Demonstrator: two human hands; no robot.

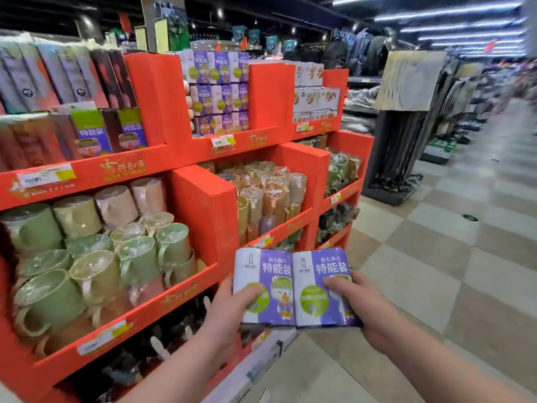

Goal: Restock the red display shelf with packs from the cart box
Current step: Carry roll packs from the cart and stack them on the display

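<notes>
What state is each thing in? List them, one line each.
left hand: grips the left pack
right hand: grips the right pack
left pack: held upright, wrapped, not yet shelved
right pack: held upright beside the left pack
shelved packs: stacked three rows high, top middle bay
green mugs: film-wrapped, piled on a lower tier

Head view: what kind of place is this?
Likely a retail variety store: a red display shelf with price tags, shrink-wrapped mugs stacked, and merchandise racks along a tiled aisle. The left hand and right hand each grip a purple pack.
</notes>
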